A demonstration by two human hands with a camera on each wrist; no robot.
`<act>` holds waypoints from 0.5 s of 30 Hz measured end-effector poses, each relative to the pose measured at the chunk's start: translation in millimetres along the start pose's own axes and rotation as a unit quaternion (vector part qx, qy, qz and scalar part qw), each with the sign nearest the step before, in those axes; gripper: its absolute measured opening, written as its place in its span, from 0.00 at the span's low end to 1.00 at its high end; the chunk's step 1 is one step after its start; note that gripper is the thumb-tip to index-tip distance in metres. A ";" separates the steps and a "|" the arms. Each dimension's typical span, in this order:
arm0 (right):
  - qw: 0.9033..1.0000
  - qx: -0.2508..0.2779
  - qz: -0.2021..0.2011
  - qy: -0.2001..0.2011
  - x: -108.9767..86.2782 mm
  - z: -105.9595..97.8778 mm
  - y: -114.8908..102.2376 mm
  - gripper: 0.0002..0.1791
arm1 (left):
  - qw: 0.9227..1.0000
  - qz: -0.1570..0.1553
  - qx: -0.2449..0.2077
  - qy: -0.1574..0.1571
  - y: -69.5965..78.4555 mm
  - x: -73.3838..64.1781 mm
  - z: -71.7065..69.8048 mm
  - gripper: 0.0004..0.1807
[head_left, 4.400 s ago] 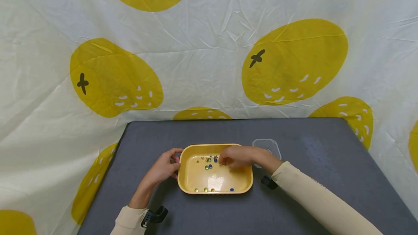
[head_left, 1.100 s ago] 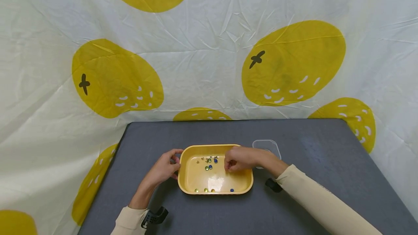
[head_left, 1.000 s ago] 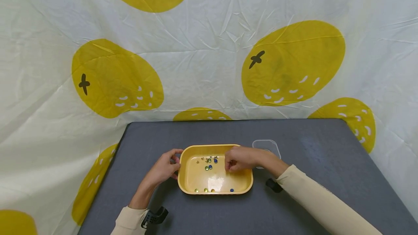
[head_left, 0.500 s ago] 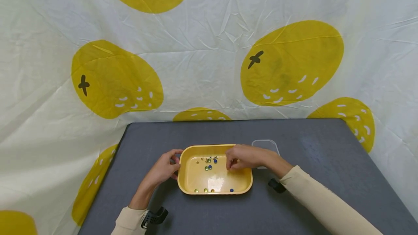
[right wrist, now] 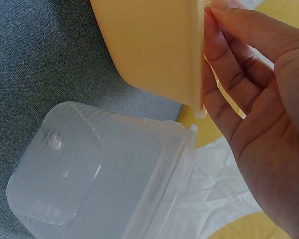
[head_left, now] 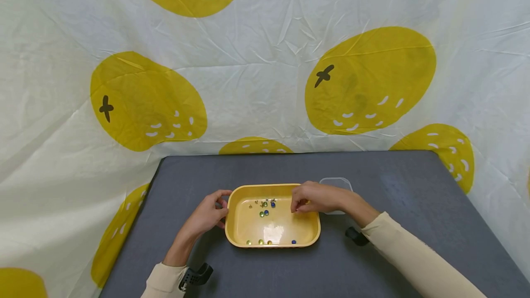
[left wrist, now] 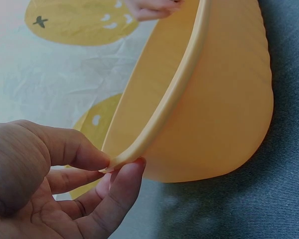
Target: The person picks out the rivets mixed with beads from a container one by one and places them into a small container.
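Note:
A yellow plastic basin (head_left: 273, 238) stands on the dark table. My left hand (head_left: 210, 210) pinches its left rim between thumb and fingers, as the left wrist view (left wrist: 84, 174) shows. Over the basin's right side is my right hand (head_left: 316, 197), thumb and fingertips drawn together. A small pale object shows at those fingertips in the right wrist view; its kind is hard to tell. Inside the basin lie green glass marbles (head_left: 262, 214), blue marbles (head_left: 267, 213) and tiny gold-coloured pieces (head_left: 250, 206). Several marbles line the near wall, one of them blue (head_left: 294, 242).
A clear plastic container (right wrist: 89, 169) stands just right of the basin, partly hidden by the right forearm in the head view. Behind the grey table (head_left: 406, 197) hangs a white cloth (head_left: 256, 95) with large yellow fruit prints.
My right hand has moved rightward and slightly up, from the cluster of small pieces toward the basin's right rim. The left hand keeps its hold on the rim.

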State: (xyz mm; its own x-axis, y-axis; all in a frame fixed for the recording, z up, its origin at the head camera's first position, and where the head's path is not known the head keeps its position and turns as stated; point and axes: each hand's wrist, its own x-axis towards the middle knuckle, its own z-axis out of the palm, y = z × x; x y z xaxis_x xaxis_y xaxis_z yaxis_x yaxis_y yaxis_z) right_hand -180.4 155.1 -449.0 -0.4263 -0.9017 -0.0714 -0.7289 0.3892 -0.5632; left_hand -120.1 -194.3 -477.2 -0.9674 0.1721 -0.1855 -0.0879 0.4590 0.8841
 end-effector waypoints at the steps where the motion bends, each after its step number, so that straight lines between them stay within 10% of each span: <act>1: 1.000 0.001 0.001 0.001 -0.6 -0.2 0.1 0.05 | 1.000 0.000 0.000 0.000 -0.1 0.0 0.0 0.27; 15: 1.000 0.016 -0.001 0.020 -8.3 -7.0 1.3 0.05 | 1.000 0.000 -0.008 -0.007 0.3 0.3 -1.8 0.27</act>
State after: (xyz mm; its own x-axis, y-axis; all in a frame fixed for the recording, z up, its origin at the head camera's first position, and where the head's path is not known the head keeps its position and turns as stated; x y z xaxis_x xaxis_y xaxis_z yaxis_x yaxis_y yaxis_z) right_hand -181.5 164.4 -443.3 -0.4468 -0.8939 -0.0379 -0.7123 0.3810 -0.5894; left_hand -120.8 -195.7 -476.2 -0.9641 0.1838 -0.1918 -0.0925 0.4445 0.8910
